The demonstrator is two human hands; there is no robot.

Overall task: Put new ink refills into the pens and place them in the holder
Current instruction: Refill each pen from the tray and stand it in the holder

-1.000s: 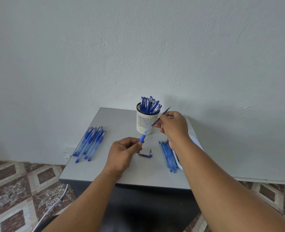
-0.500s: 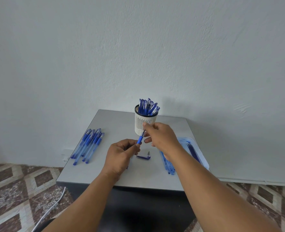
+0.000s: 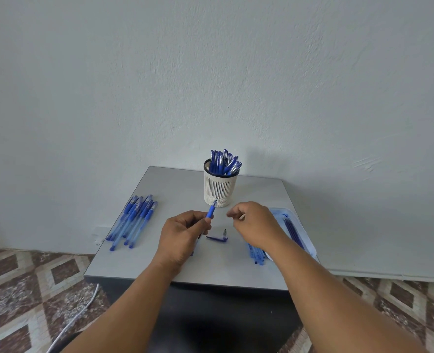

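Blue pen (image 3: 211, 211) gripped in left hand (image 3: 182, 235); right hand (image 3: 255, 225) loosely curled, empty. Tip piece (image 3: 224, 232) should be threaded straight.

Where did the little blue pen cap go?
In the head view the pen cap lies on the table, between the left hand and right hand, in front of the white holder.

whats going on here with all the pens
A person is refilling blue pens at a small grey table. The left hand grips a pen barrel, tip end up; the right hand hovers beside it, fingers loosely curled, holding nothing visible. A pen cap and a small tip piece lie on the table between the hands. Finished pens stand in the white holder; more pens lie at left.
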